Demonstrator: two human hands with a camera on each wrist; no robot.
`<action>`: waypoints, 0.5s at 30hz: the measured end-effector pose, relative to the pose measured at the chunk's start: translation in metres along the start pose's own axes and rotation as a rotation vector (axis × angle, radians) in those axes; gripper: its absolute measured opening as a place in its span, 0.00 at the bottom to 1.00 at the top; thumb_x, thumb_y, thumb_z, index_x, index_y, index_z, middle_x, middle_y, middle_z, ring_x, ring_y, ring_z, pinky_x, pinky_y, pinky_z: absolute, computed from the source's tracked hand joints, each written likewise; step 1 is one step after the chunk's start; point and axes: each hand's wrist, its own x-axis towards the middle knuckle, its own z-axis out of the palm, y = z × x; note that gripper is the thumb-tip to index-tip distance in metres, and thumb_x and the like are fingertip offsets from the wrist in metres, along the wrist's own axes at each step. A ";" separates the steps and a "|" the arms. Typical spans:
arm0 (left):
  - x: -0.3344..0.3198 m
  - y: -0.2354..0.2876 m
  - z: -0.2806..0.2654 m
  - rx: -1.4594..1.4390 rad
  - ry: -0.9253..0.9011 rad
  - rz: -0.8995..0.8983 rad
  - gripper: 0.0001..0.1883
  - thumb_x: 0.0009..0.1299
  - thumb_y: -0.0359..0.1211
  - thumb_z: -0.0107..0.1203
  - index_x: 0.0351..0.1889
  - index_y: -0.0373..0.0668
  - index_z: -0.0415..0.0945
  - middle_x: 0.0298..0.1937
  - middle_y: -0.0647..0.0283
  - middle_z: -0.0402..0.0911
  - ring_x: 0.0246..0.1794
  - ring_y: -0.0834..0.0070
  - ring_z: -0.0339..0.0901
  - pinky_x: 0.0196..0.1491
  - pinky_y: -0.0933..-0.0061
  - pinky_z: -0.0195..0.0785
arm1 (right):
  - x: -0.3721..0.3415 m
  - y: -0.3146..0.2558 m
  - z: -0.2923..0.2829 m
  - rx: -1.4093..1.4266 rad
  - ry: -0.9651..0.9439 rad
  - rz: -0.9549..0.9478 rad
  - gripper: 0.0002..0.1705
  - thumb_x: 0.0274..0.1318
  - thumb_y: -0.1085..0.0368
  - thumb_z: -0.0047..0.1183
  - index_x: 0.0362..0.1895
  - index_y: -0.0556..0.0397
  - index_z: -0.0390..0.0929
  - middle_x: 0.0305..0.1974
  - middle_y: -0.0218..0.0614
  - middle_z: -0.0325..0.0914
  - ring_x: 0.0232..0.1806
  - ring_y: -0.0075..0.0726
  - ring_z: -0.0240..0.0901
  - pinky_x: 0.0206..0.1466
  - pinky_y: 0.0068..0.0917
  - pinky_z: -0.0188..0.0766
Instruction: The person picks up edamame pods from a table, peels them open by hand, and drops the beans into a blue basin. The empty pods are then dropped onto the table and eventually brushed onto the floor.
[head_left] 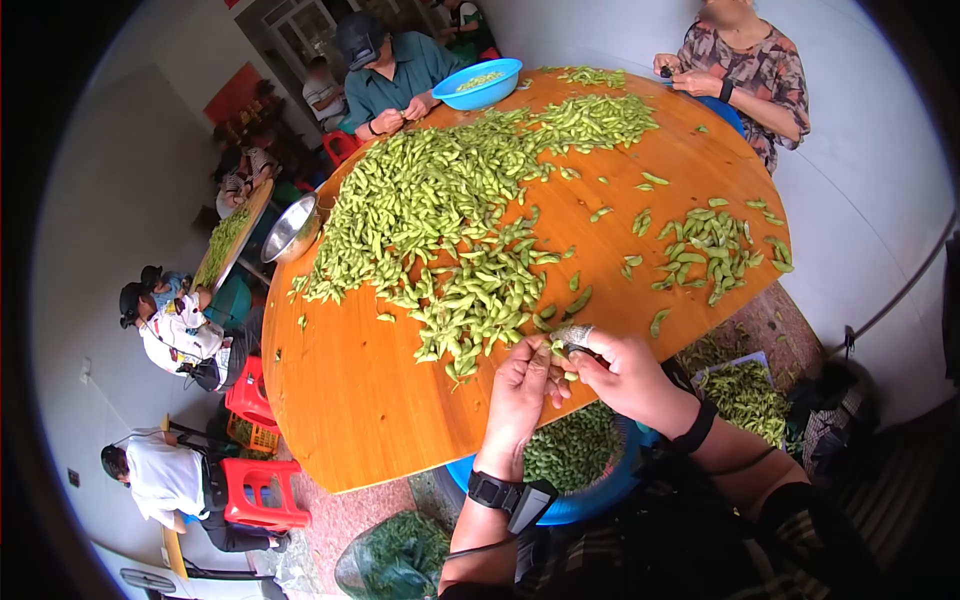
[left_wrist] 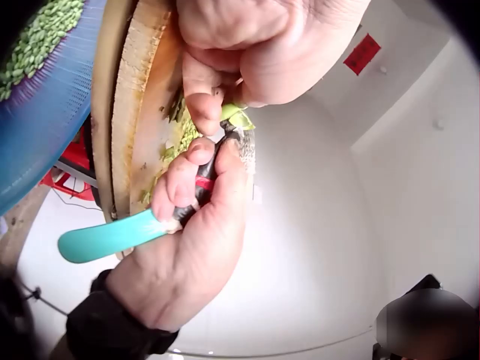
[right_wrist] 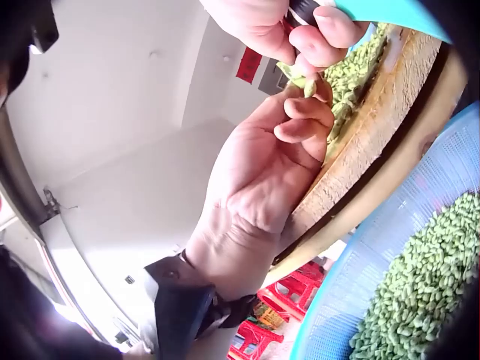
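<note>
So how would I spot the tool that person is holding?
Find the big wooden table, then its near edge, where the left hand is close to the right hand. The tool is in the right hand, clearest in the left wrist view. Its long, smooth turquoise end juts out past that hand, unlike the small green pods on the table.

- You can read no text, label, brand, number or sign in any view.
- Your left wrist view shows a red wall sheet; any lettering there is too small for you to make out.
</note>
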 end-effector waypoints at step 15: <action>-0.002 -0.009 0.013 0.234 0.087 0.124 0.08 0.74 0.31 0.51 0.47 0.39 0.73 0.33 0.72 0.77 0.28 0.90 0.68 0.30 0.88 0.62 | 0.011 -0.010 -0.021 -0.257 0.124 -0.242 0.10 0.55 0.70 0.54 0.42 0.58 0.75 0.22 0.48 0.74 0.25 0.56 0.74 0.26 0.41 0.67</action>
